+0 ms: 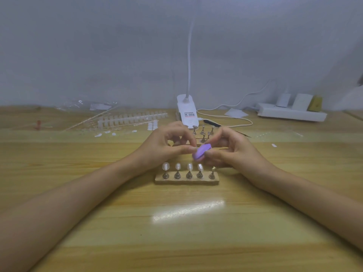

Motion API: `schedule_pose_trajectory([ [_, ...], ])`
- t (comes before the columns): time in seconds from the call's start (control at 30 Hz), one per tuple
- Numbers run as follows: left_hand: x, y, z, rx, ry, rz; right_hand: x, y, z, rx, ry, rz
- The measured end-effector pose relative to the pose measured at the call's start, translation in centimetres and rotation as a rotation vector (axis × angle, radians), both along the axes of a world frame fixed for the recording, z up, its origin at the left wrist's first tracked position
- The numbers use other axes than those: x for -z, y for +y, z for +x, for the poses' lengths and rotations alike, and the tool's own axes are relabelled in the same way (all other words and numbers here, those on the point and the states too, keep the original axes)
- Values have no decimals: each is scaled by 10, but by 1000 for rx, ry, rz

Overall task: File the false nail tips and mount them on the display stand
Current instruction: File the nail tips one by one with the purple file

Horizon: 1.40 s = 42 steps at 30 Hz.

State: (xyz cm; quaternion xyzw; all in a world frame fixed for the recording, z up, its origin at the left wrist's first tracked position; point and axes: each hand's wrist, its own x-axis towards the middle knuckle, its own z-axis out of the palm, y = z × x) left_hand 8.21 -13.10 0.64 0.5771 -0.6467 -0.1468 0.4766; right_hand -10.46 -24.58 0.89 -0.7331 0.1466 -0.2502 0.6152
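Four tips [189, 167] are mounted on the stand [186, 180], which lies at 6 o'clock from the hands. Its fifth peg [212, 172], at the 3 o'clock end, is bare.

Above it the left hand [169, 146] presses thumb and forefinger together as if on something small. That is presumably a tip, though it is too small and blurred to make out. The right hand [233, 152] pinches a purple file [202, 151], and the file's edge meets the left fingertips. The step in hand looks like filing the fifth tip.

By that reading the near row is four-fifths done. What is left there is to finish this tip and seat it on the bare peg.

A second stand [204, 132] sits at 12 o'clock from the hands, partly hidden by them, and every peg of it that shows is bare — a whole row may remain. Stock is plentiful: strips [133, 118] of unworked tips lie at 10 o'clock on the table [186, 232], with a few loose pieces beside them. A lamp base [186, 112] stands beyond the second stand, at 12 o'clock.
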Motion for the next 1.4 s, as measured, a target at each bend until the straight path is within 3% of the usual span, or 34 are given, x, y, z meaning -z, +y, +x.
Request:
schedule_pose_trajectory([
  [0.07, -1, 0, 0, -16, 9, -11, 1, 2, 0, -42, 22, -19],
  [0.23, -1, 2, -1, -18, 4, -3, 1, -1, 0, 79, -66, 45],
  [0.6, -1, 1, 0, -7, -19, -13, 3, 0, 1, -42, 43, -67],
  [0.73, -1, 1, 0, -18, -12, -17, 1, -3, 0, 57, -48, 42],
  [0.83, 0, 0, 0, -28, -11, -24, 2, 0, 1, -42, 49, -93],
  [0.97, 1, -1, 1, -24, -13, -12, 1, -3, 0, 48, -40, -12],
  [1.07, 1, -1, 1, -28, -17, -15, 2, 0, 0, -65, 50, -127],
  [1.2, 0, 1, 1, -35, -9, -15, 0, 0, -1, 43, -45, -23],
  [1.3, -1, 1, -1, -32, -10, -16, 0, 2, 0, -43, 49, -132],
  [1.4, -2, 1, -1, -34, 2, -13, 1, 2, -1, 24, -24, -66],
])
